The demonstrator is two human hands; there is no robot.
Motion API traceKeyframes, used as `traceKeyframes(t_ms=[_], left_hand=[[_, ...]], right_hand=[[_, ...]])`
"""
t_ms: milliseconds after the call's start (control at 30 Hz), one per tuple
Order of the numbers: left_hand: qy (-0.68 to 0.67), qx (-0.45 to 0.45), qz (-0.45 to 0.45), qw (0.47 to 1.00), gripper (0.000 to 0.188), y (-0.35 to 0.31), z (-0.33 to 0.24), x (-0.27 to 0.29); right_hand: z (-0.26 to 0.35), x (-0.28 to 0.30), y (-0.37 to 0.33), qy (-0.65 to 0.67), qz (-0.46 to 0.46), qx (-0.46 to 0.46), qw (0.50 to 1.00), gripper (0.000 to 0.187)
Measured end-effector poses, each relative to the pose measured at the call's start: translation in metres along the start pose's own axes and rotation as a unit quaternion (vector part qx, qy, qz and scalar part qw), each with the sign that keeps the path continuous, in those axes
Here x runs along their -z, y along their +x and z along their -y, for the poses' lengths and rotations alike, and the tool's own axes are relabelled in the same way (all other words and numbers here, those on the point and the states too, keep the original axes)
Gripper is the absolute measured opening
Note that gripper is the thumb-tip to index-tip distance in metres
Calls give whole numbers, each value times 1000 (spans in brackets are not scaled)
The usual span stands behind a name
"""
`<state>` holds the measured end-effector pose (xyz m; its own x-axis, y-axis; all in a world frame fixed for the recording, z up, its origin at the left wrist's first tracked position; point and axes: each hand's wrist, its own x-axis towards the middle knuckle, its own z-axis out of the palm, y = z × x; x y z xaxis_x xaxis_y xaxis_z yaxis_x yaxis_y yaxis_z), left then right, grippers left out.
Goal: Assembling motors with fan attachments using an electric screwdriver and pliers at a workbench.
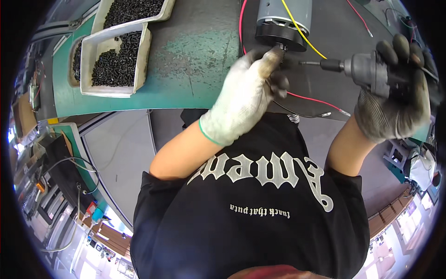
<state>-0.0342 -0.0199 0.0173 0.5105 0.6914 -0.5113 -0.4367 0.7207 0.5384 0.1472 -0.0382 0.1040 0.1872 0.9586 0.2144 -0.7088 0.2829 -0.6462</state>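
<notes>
The right hand (394, 104) wraps its fingers around a dark power screwdriver (368, 72), bit pointing left. The left hand (244, 93) curls narrowly, thumb at a small dark piece (283, 47) just below the grey motor (287, 16); whether it pinches it, I cannot tell.

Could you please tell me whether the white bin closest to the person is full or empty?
Neither: the white bin is partly filled. Small black parts heap inside, but some bare floor shows.
</notes>
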Motion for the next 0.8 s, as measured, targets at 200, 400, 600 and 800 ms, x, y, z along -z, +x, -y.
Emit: traceKeyframes(t_ms=[200,400,600,800], left_hand=[[-185,67,97,976,22,15,7,16],[-121,32,57,991,20,12,9,4],[293,5,-71,953,21,5,-3,-23],[4,-5,31,1000,25,16,8,1]], right_hand=[[-7,8,6,4,54,15,998,24],[-16,14,9,-4,90,13,996,25],[-11,16,6,3,63,4,998,26],[-6,15,5,9,26,1,1000,26]])
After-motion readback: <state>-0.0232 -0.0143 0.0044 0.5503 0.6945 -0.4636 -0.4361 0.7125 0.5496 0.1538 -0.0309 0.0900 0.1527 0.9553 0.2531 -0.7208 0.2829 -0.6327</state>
